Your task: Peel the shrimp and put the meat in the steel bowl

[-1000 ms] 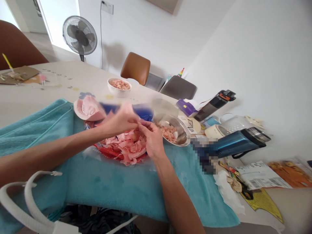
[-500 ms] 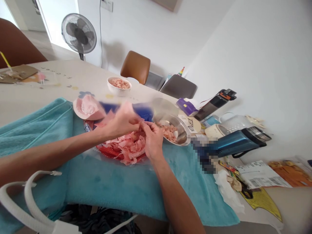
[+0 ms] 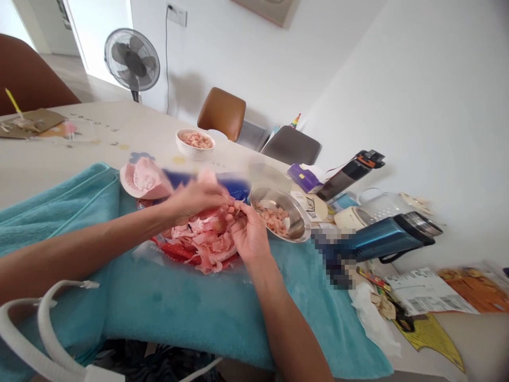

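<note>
My left hand and my right hand meet over a heap of thin pink peelings, which look like pomelo membrane. The fingers of both hands are pinched together on a small pinkish piece, probably pomelo, mostly hidden by the fingertips. Under the heap lies a red and blue plastic bag. A cupped piece of thick pink rind rests to the left of the heap. Close beyond my right hand, a steel bowl holds loose pink pulp.
A teal towel covers the near table. Farther back stands a white bowl filled with pulp. On the right are a blue bottle, a dark bottle, a purple tissue pack and scissors. A white cable crosses the lower left.
My left hand has lowered slightly, and my right hand has turned so more of its palm and fingers show. Both remain together over the heap. The view has shifted slightly.
</note>
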{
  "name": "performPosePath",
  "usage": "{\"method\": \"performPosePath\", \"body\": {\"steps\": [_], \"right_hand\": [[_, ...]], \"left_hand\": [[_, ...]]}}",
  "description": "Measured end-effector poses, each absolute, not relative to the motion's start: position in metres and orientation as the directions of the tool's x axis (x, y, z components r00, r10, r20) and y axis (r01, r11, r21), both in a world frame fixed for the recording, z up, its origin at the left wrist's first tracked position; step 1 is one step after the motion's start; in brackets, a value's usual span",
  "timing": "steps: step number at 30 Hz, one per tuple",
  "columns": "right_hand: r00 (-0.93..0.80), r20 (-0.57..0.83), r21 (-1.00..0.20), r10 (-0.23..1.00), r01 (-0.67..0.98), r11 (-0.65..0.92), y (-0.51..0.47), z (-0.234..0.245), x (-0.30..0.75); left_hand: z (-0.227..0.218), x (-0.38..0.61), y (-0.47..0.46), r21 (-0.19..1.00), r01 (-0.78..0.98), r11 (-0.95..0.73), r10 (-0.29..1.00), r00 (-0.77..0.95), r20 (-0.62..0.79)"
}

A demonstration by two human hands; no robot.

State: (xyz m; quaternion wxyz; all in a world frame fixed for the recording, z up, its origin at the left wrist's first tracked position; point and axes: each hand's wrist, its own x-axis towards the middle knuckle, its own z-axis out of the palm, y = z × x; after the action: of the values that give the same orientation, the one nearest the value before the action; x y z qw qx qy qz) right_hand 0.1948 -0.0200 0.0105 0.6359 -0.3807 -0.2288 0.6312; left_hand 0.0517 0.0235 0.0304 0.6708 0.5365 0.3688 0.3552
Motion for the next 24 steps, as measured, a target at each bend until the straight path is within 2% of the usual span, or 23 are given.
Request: {"method": "performPosePath", "body": {"steps": [5,10,18,24], "right_hand": [[0.051,-0.154,-0.738,0.987,-0.670,-0.080,-0.021,0.011,0.196],[-0.010,-0.188,-0.693,0.982,-0.707,-0.140,-0.021,0.012,0.199],[-0.091,-0.205,-0.669,0.974,-0.714,-0.208,-0.021,0.014,0.202],[-0.078,-0.185,-0.717,0.980,-0.671,-0.188,-0.021,0.017,0.203]], "left_hand": [[0.032,0.050,0.026,0.954,-0.144,0.264,0.851,0.500,-0.160],[0.032,0.048,0.030,0.904,-0.233,0.358,0.790,0.592,-0.161],[0.032,0.041,0.035,0.863,-0.177,0.473,0.686,0.689,-0.234],[0.029,0.041,0.038,0.849,-0.175,0.499,0.659,0.712,-0.241]]}}
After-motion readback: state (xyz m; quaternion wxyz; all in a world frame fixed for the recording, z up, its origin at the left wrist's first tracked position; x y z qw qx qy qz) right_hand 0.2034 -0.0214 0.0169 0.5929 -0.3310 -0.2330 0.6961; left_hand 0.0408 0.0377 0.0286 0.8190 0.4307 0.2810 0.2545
